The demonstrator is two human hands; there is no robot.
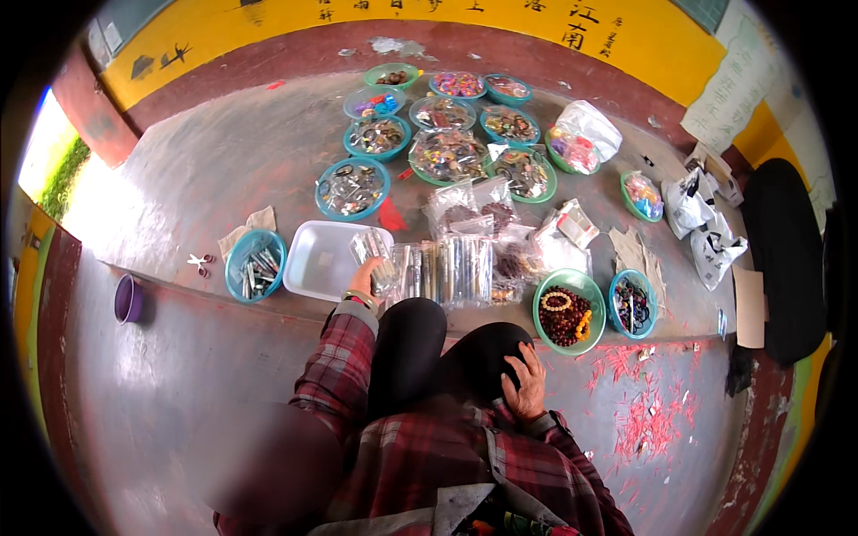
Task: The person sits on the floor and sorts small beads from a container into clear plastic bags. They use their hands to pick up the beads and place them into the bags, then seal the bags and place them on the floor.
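Note:
My left hand (365,279) is closed on a clear plastic packet (375,253) of slim, stick-like pieces, at the right edge of a white tray (308,259). Beside it, more clear packets (465,268) lie in a row; their contents are too small to name. My right hand (525,384) rests on my right knee with its fingers spread, holding nothing. Closest to that hand is a green bowl (545,342) of dark red bead strings (563,332), with a pale bracelet (556,301) and a yellow strand (584,325) among them.
Blue basins hold pen-like sticks (259,271) at left and small dark items (633,304) at right. Several bowls of bagged trinkets (447,154) stand farther back. Scissors (202,263) lie at left, a purple cup (129,299) on the lower floor, white bags (715,246) at right.

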